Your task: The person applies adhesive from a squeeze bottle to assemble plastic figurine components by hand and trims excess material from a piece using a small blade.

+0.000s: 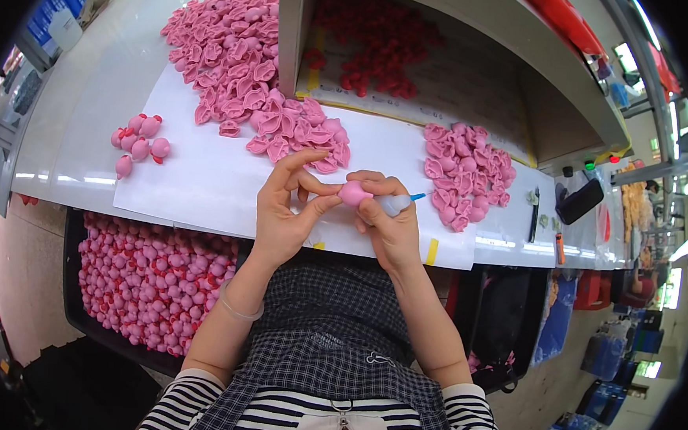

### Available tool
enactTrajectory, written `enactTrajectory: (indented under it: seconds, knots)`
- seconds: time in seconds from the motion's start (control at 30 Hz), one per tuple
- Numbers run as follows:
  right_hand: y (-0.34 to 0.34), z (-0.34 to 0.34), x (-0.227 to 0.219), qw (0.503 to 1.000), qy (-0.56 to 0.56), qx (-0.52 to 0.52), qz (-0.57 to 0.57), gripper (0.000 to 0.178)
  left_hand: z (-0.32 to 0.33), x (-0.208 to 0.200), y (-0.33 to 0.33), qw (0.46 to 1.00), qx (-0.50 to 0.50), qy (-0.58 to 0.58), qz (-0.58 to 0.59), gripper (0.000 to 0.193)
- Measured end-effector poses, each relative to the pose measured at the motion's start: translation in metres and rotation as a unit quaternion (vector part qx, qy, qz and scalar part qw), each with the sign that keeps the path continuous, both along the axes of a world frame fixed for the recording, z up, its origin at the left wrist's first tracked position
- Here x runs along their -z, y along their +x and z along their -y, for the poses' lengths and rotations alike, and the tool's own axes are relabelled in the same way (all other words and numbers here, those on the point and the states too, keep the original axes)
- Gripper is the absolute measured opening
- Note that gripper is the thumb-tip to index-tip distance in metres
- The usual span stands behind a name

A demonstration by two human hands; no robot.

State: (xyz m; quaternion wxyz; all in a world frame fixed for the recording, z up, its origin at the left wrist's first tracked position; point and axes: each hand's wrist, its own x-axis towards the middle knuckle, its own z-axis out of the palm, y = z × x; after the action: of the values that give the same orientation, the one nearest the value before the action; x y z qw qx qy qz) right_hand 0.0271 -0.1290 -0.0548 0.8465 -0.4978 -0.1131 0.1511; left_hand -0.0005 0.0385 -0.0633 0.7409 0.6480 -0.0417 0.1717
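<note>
Above the front part of the white sheet, my two hands meet at a small rounded pink plastic piece (pixel 354 193). My left hand (pixel 287 211) pinches its left side between thumb and forefinger, the other fingers raised. In my right hand (pixel 390 227), thumb and fingers close on the same piece and also hold a small whitish squeeze bottle (pixel 394 205) with a blue nozzle tip pointing right. Just beyond my hands lies a heap of pink cupped half-shells (pixel 239 67). A smaller heap of pink parts (pixel 466 171) lies to the right. Several pink round pieces with red bits (pixel 139 146) sit at the left.
A grey shelf box (pixel 413 113) stands at the back, with red parts (pixel 377 51) inside. Below the table's edge at left is a black crate (pixel 74 277) full of pink-and-red pieces. At right lie a black case (pixel 579 202) and an orange-handled tool (pixel 560 249).
</note>
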Motion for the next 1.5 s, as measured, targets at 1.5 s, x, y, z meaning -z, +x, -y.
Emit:
enactTrajectory:
  seconds: [1.5]
  knots:
    - [-0.006, 0.0, -0.005, 0.936, -0.229, 0.141, 0.226, 0.061, 0.011, -0.007, -0.001, 0.976, -0.009, 0.219, 0.008, 0.03]
